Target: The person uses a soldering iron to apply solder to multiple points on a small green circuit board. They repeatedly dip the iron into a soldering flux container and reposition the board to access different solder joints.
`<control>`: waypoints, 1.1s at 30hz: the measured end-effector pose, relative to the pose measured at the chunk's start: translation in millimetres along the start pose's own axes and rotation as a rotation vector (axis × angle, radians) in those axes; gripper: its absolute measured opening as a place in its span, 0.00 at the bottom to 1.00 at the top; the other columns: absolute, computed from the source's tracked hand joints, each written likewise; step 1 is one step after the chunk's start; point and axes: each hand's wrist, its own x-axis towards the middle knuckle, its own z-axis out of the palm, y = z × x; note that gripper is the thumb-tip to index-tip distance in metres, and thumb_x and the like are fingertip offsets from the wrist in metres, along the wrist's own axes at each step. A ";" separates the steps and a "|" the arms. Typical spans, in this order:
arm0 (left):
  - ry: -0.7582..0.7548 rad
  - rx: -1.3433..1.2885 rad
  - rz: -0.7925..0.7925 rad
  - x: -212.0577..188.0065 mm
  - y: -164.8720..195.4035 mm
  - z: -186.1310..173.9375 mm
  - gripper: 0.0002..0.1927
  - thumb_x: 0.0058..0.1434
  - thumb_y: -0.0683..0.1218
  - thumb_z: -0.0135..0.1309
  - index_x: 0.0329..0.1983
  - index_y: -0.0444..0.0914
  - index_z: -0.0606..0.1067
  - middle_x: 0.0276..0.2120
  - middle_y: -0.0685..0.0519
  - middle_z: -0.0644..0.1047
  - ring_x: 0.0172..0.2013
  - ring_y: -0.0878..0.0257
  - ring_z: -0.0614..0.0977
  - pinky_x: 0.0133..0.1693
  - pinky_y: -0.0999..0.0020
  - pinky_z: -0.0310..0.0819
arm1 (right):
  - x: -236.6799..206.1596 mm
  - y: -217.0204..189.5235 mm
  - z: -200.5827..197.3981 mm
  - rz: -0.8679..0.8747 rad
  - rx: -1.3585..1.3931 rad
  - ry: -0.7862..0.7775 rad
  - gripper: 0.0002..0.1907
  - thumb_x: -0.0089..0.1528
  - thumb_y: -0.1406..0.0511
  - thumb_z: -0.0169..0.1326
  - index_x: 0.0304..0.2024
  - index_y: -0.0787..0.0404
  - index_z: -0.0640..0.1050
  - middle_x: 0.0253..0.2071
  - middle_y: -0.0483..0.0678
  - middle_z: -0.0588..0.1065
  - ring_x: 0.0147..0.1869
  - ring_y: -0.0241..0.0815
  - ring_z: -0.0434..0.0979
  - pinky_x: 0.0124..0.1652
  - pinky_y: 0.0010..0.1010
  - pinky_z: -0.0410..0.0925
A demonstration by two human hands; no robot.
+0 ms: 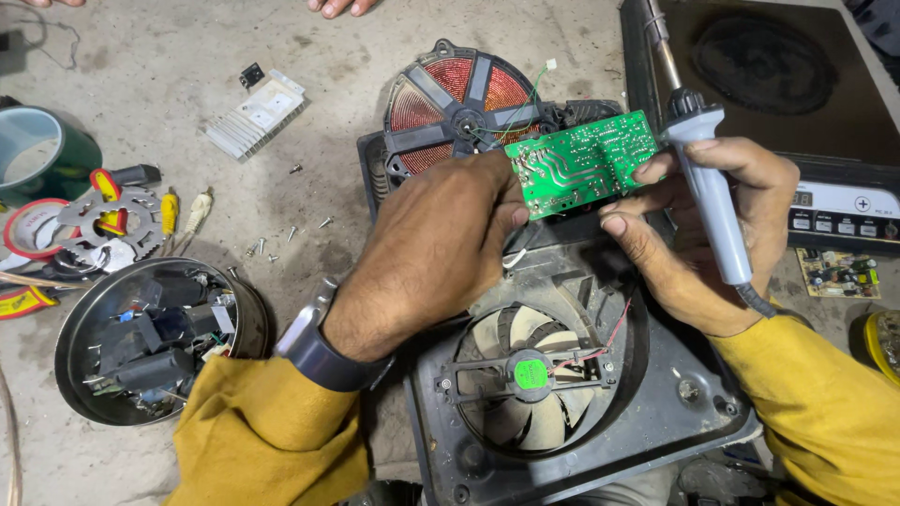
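1. At nine o'clock of the view, a green tape roll and a red-rimmed tape roll lie on the concrete floor, with a toothed metal disc just beside them.
2. At about seven o'clock sits a round metal tin holding dark parts and bits of wire.
3. At about eleven o'clock lies a finned aluminium heat sink; loose screws are scattered below it.
4. The left hand, with a watch at the wrist and a mustard sleeve, has its fingers closed on the left edge of the green circuit board.
5. The circuit board is held tilted, solder side up, just above centre, in front of the copper coil at twelve o'clock.
6. Below it, at six o'clock, is the dark plastic housing with its fan.
7. The right hand steadies the board's right edge with thumb and forefinger, while the other fingers are curled round the grey soldering iron, whose tip points up toward one o'clock, away from the board.
8. At two o'clock lies a black cooktop panel, a small circuit board below it.
9. Another person's fingers show at the top edge.
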 end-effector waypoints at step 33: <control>0.062 -0.216 -0.403 14.4 -25.2 13.4 0.08 0.57 0.45 0.61 0.26 0.38 0.79 0.23 0.49 0.82 0.29 0.57 0.87 0.36 0.58 0.78 | 0.7 82.2 -98.6 0.358 0.598 0.172 0.07 0.67 0.73 0.54 0.37 0.73 0.70 0.39 0.64 0.76 0.37 0.54 0.76 0.45 0.39 0.72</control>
